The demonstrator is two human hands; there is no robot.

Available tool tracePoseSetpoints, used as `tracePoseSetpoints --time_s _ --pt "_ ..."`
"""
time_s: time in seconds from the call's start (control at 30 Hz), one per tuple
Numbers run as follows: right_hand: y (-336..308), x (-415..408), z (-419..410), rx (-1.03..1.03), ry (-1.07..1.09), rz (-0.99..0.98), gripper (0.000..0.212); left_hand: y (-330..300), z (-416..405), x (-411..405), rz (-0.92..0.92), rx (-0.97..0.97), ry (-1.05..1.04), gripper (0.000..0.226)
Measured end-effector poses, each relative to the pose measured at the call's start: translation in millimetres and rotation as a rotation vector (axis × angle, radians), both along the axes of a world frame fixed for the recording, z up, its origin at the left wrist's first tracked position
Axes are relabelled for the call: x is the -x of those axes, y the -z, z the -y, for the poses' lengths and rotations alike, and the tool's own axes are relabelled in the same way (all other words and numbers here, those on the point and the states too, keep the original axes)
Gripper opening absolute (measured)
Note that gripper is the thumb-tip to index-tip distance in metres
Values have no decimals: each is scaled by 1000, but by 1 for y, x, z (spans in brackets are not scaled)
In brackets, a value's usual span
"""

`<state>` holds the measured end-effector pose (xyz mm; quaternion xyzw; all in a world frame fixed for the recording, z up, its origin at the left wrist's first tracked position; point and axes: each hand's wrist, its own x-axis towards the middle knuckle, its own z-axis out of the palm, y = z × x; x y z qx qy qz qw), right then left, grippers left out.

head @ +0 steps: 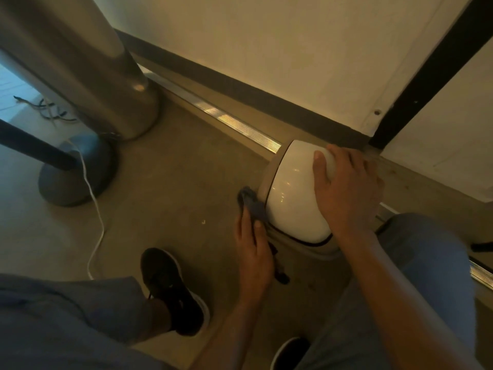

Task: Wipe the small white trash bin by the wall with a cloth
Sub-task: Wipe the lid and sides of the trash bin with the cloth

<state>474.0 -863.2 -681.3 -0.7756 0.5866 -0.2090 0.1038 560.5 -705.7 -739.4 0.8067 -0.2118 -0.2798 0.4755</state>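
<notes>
Dim beige floor (170,182) meets a cream wall (266,49) with a dark baseboard (240,84); a metal column (88,62) stands at left. The small white domed plastic trash bin (290,193) stands upright by the wall — long axis vertical, glossy lid toward the camera. The right hand (346,188) lies spread over the lid; the left hand (253,252) pinches a crumpled blue-grey cloth (252,204) against the bin's left side.

The small domed plastic trash bin (292,188) is glossy white, with a thin dark line around its lid edge. The crumpled cloth (252,205) against it is dull grey-blue. The smooth floor (173,166) is tan-beige, the wall (266,49) cream above a dark grey baseboard (240,89). The ridged metal floor strip (240,126) gleams silver-gold. Trousers (66,311) are blue-grey, the shoe (173,289) black, the thin cable (93,198) white.
</notes>
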Motion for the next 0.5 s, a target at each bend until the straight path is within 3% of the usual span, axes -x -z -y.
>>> tracePoseSetpoints --time_s 0.17,0.33,0.5 --pt "2 -1 0 25 3 2 47 -13 41 -36 -109 11 2 40" --pt "3 -1 0 6 4 15 48 -48 97 -73 -154 -36 164 31" --pt "0 -2 0 8 7 16 46 -23 40 -43 -132 95 26 33"
